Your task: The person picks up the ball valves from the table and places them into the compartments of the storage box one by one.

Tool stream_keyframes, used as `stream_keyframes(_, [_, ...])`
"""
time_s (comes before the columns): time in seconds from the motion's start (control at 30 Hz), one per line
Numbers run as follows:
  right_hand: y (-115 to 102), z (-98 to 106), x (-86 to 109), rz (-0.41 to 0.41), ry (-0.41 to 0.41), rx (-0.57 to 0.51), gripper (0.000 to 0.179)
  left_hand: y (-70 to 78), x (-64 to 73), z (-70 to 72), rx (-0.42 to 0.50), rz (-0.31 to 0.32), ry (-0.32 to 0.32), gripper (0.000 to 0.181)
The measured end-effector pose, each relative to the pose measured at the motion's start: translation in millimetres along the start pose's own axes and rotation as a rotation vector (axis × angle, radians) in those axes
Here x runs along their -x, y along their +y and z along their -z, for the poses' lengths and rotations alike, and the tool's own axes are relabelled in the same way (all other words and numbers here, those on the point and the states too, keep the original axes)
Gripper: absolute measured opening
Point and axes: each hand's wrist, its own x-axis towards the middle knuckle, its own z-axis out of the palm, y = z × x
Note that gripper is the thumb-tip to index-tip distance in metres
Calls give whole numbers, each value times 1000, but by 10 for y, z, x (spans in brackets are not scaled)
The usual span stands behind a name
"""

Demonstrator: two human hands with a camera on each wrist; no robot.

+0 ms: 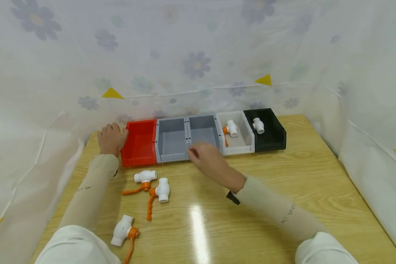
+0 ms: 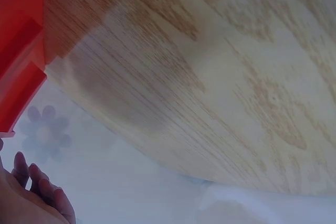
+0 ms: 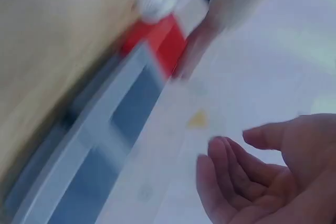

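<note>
My left hand [image 1: 112, 139] is at the left side of the red bin [image 1: 139, 161], its thumb by the rim. Its fingers [image 2: 60, 205] are loosely bent, with nothing seen in them. Over the front of the two grey bins [image 1: 173, 160] hovers my right hand [image 1: 207, 158]. Its loosely curled fingers [image 3: 210, 182] hold nothing. Near the red bin lie two white ball valves with orange lever handles, one ball valve [image 1: 146, 176] behind the other ball valve [image 1: 163, 190]. Another ball valve [image 1: 121, 231] is closer to me, by the left sleeve.
A white bin [image 1: 247, 147] holds a ball valve [image 1: 232, 128] with an orange handle. At the row's right end, a black bin [image 1: 277, 145] holds another ball valve [image 1: 259, 125], its handle mostly hidden. The bins stand side by side on a wooden table [image 1: 316, 190] before a flowered sheet [image 1: 198, 36].
</note>
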Motion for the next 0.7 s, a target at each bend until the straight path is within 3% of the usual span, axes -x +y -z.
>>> stream_keyframes(0.13, [-454, -253, 255, 98, -221, -7, 27, 1, -4, 6, -1, 6, 1, 42])
stream_keyframes(0.27, [-737, -533, 460, 196, -342, 76, 39, 8, -14, 4, 1, -1, 6, 42])
stream_keyframes(0.43, [-880, -822, 567, 254, -347, 288, 47, 11, 3, -5, 6, -11, -6, 43])
stream_keyframes(0.7, [-950, -1082, 485, 225, -360, 419, 42, 13, 23, 10, 20, -11, 12, 43])
